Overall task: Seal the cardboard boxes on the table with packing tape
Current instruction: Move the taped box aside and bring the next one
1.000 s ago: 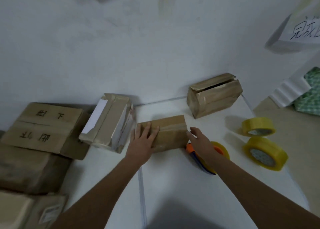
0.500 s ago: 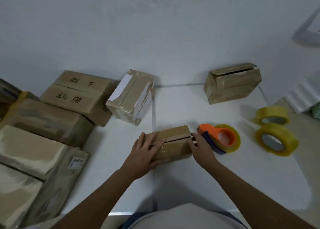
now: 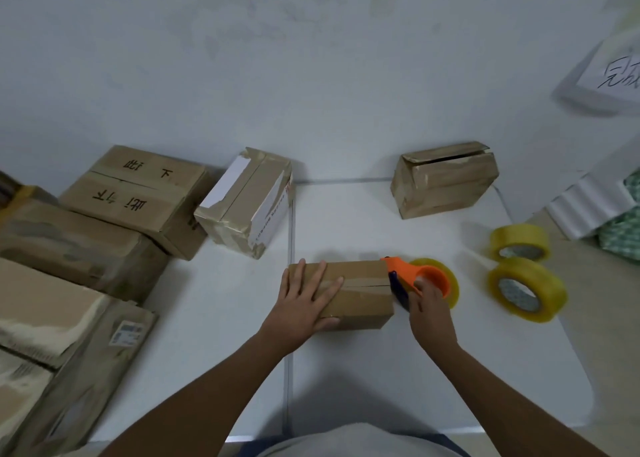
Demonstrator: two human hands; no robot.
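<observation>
Several cardboard boxes [image 3: 135, 200] sat stacked at the table's [image 3: 346, 370] left side. At centre, the left hand [image 3: 304, 300] lay flat, fingers straight, on the small cardboard box [image 3: 360, 294]. Against that box's right end, the right hand [image 3: 431, 313] gripped the orange tape dispenser [image 3: 420, 278]. Two spare tape rolls [image 3: 526, 288] lay farther right.

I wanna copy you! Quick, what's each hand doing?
Left hand: open, flat on the small brown cardboard box.
Right hand: gripping the orange tape dispenser.
</observation>
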